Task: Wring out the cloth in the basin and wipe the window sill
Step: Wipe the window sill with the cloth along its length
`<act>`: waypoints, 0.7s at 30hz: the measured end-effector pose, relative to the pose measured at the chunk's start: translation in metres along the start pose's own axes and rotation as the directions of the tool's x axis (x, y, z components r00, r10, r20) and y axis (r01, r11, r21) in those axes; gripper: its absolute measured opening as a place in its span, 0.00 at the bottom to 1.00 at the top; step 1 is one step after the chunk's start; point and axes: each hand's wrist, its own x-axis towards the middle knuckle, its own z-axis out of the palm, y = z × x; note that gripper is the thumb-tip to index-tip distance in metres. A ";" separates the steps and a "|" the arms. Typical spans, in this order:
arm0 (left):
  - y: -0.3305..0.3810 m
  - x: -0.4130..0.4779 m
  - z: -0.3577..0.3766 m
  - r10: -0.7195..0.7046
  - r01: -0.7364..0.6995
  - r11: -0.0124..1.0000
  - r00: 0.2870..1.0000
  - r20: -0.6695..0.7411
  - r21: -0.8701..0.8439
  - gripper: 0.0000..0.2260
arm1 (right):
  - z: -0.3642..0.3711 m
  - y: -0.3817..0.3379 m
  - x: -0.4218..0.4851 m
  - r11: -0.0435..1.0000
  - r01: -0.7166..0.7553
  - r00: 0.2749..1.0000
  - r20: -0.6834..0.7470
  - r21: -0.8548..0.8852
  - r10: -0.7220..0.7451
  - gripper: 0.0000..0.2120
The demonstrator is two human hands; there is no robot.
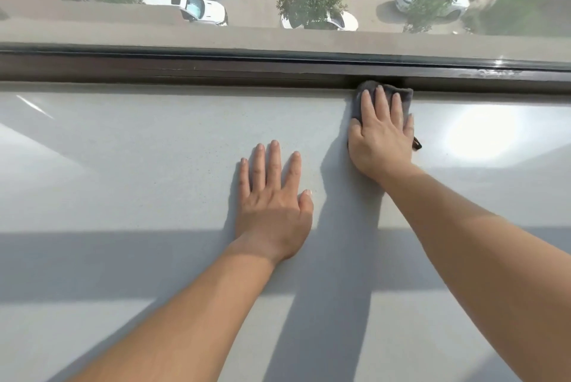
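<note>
Two hands on the pale grey sill (154,165): right hand (381,137) presses a dark grey cloth (404,97) flat-fingered at the far edge, against the dark window track (216,69); left hand (273,196), fingers spread, holds nothing and likely braces the reach.

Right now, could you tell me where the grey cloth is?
In the head view, the grey cloth lies right of centre at the far edge of the window sill, against the window frame, under the right hand.

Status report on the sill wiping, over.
Left hand flat on pale grey window sill, empty. Right hand presses dark grey cloth at sill's back edge, against dark brown window frame. Nothing visible in the way.
</note>
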 end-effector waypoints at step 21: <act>0.004 0.002 0.003 -0.032 0.032 0.999 0.999 -0.011 -0.007 0.29 | -0.014 0.072 -0.030 0.912 0.401 0.912 0.129 -0.082 -0.390 0.30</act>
